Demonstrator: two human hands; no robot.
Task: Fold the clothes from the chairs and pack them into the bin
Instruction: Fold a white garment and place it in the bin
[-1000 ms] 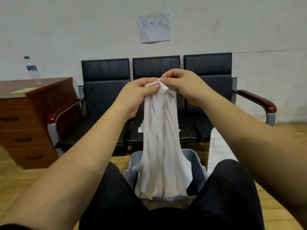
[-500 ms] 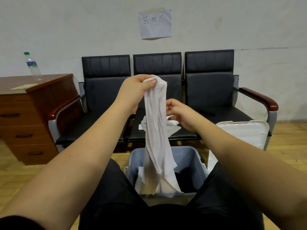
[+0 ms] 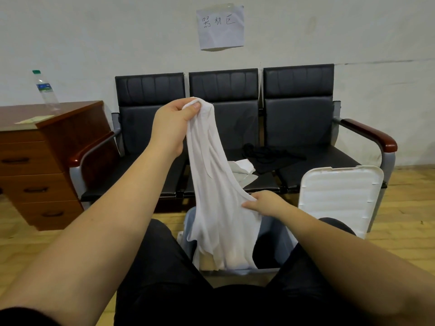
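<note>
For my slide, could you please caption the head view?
Left hand holds a white garment up by its top while the right hand pinches it lower, over the grey bin.

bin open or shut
Open: the bin has no lid on; the white lid leans upright beside it, and a white garment hangs into it.

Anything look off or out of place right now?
Nothing damaged or spilled. The bin lid stands propped against the chairs, and a black garment lies crumpled, unfolded, on the seat.
</note>
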